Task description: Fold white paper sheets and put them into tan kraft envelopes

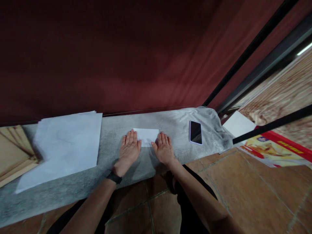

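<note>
A small white rectangle of paper [146,135] lies flat on the grey cloth-covered bench in front of me. My left hand [130,146] rests palm down over its left edge, fingers stretched out. Over the right edge lies my right hand [163,148], also flat, with its thumb pointing inward onto the paper. Both hands cover the paper's ends, so I cannot see those parts. Neither hand grips anything.
Large white sheets [70,143] lie at the left, beside a wooden frame-like object [17,152]. A phone [196,132] is on the bench's right part. Black metal bars [253,42] slant at the right, near a red and yellow printed box [280,148] above the tiled floor [243,188].
</note>
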